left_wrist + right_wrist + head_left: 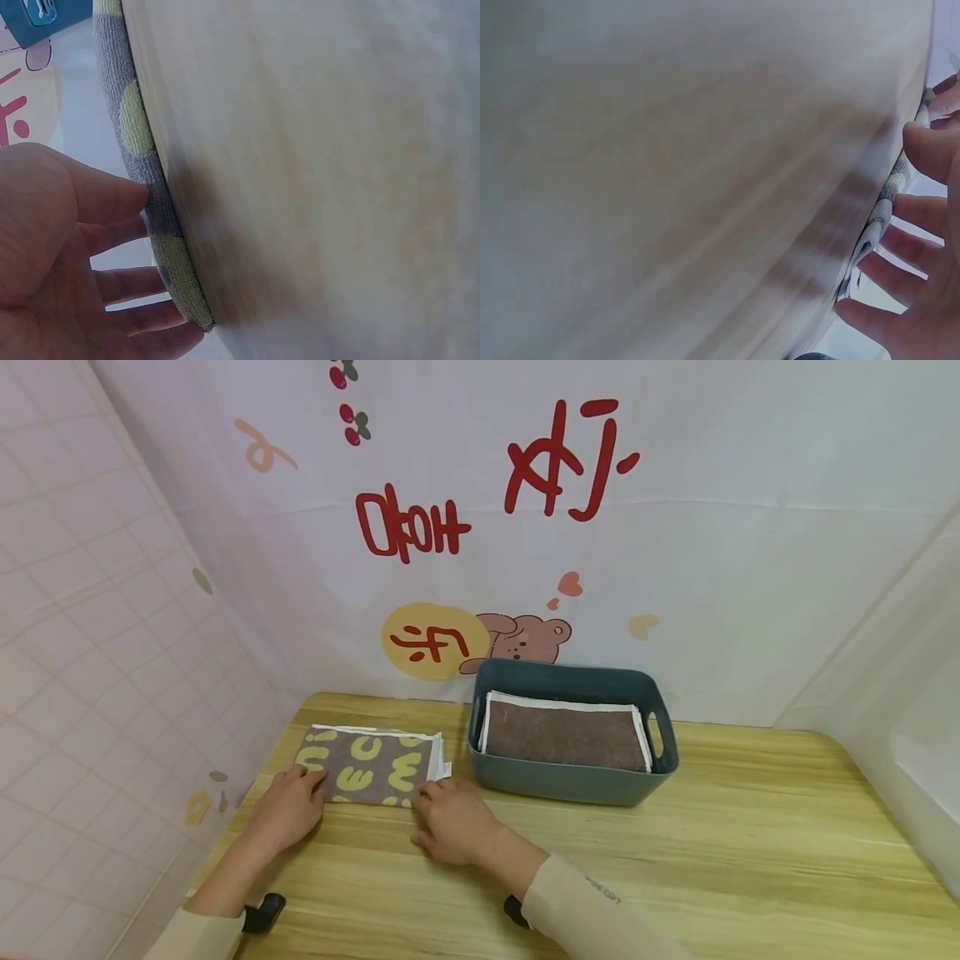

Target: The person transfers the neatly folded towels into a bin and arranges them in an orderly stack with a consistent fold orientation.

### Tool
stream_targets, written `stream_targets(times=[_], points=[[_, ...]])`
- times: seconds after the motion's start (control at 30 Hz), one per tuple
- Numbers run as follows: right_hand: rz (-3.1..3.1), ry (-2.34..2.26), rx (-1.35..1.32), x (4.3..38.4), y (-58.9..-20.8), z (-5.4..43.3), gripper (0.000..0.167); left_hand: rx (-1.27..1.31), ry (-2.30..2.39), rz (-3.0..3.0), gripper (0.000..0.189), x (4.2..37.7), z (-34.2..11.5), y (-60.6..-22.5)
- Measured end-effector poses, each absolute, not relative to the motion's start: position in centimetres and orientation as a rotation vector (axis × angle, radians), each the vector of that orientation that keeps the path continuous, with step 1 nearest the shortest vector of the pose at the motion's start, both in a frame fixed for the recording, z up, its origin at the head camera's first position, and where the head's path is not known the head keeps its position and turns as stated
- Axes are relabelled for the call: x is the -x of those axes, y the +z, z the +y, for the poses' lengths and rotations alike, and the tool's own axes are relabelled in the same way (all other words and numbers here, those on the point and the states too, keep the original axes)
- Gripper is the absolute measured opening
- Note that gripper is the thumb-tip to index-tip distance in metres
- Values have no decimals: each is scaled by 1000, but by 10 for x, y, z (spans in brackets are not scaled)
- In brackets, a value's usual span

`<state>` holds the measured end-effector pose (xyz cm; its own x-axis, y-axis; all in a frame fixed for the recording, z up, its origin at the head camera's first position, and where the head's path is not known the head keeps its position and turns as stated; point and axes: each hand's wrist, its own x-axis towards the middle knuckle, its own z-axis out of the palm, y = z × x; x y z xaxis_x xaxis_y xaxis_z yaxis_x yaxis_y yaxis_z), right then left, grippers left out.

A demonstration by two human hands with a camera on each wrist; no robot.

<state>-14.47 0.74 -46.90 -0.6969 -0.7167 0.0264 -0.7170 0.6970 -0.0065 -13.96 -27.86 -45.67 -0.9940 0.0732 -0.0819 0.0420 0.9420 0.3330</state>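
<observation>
A folded towel (367, 768), grey-brown with large yellow letters and a white edge, lies flat on the left part of the table. My left hand (291, 806) rests on its front left corner. In the left wrist view, the thumb (112, 196) touches the thick folded front edge and the other fingers lie over the top. My right hand (459, 822) is at the front right corner, its fingers touching the towel there. The right wrist view shows those fingers (892, 277) spread apart along the towel's edge. A small white label (447, 769) sticks out on the right side.
Right of the towel stands a blue-green plastic basket (555, 781) with side handle holes. Inside it lies a folded brown towel (566, 735) with white edging. Behind the wooden table (750, 843) hangs a white printed cloth (712, 552); a tile-patterned cloth (97, 693) hangs at left.
</observation>
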Motion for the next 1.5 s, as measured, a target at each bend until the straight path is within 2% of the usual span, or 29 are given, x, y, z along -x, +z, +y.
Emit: stream_targets(times=[0.2,0.57,1.5], points=[[-2845,24,-1240,140,-471,8,53,-100,497,3015,41,135,-278,-455],[-2799,32,-1275,131,-468,12,46,-143,482,3038,39,123,-276,-453],[-2706,3,-1343,105,-468,15,46,-220,432,2999,39,106,-284,-448]])
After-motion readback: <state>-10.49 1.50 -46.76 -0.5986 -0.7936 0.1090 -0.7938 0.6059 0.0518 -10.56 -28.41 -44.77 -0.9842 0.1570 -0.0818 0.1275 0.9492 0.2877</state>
